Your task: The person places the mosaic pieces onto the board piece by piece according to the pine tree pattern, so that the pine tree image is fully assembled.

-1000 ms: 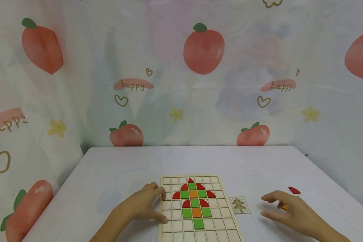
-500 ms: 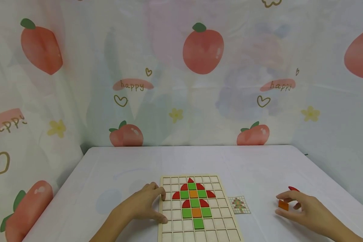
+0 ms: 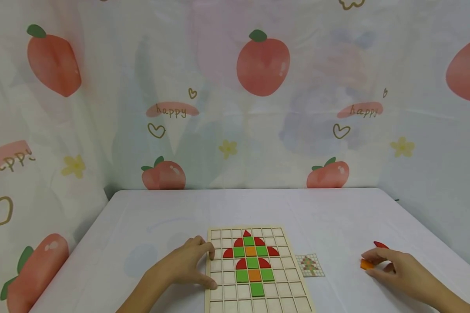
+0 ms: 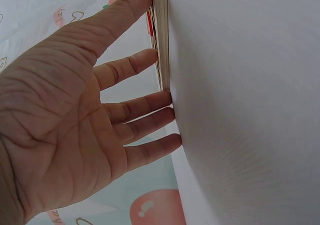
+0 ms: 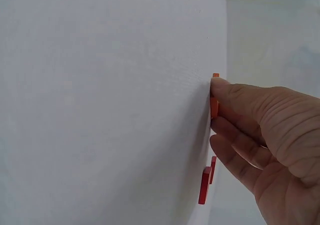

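A wooden grid board (image 3: pixel 276 291) lies on the white table, bearing a tree-like pattern of green, orange and red tiles. My left hand (image 3: pixel 184 261) rests at its left edge, thumb and fingertips touching the frame; in the left wrist view the fingers (image 4: pixel 142 105) reach fairly straight to the board's side (image 4: pixel 162 35). Right of the board, my right hand (image 3: pixel 401 274) pinches an orange tile (image 3: pixel 366 264) low over the table. The right wrist view shows the thumb across this orange tile (image 5: pixel 214 107), covering part of it.
A small pattern card (image 3: pixel 310 266) with a printed tree lies against the board's right side. Behind the right fingers is a red piece (image 3: pixel 381 244); the right wrist view shows two red pieces (image 5: pixel 205 185) standing near the fingertips. A fruit-printed curtain (image 3: pixel 235 130) surrounds the table.
My right hand has moved right to the orange tile, and its fingers have closed in on it. The tile looked more tilted half a second ago. The left hand and board stay still.
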`<state>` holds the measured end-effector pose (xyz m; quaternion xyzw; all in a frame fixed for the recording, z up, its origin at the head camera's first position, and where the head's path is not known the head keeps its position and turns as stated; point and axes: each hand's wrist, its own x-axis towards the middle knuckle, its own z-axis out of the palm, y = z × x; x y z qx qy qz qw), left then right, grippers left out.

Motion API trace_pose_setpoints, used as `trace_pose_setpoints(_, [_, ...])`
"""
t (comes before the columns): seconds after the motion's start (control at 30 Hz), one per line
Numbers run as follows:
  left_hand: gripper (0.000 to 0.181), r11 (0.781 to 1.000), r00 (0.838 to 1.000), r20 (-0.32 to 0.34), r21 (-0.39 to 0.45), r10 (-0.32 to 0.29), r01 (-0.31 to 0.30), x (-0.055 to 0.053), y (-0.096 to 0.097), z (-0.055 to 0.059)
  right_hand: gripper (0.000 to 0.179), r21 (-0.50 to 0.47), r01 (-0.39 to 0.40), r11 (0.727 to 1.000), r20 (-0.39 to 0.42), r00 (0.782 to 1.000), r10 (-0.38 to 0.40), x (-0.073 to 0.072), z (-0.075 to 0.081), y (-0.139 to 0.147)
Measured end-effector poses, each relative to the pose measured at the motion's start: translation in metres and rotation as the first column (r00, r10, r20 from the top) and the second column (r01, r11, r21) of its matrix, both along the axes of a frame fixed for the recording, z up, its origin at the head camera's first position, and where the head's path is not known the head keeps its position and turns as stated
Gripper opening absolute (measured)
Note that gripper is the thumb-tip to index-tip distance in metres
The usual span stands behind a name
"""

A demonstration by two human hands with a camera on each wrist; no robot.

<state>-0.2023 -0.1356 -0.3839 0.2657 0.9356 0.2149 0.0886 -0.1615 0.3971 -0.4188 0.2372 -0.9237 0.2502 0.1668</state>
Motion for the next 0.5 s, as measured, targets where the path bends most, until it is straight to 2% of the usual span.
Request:
trace_pose_setpoints(0.2, [0.054, 1.0, 1.0, -0.004, 0.0, 0.0, 0.0, 0.0003, -0.0003, 0.0002, 0.031, -0.011, -0.029, 1.0, -0.01, 1.0, 0.028, -0.0015, 0.0007, -0.002])
trace_pose_setpoints(0.5, [0.054, 1.0, 1.0, 0.004, 0.0, 0.002, -0.002, 0.0006, -0.0002, 0.0009, 0.034, 0.001, -0.043, 0.999, -0.075, 0.996, 0.043, -0.0036, 0.0005, -0.0069])
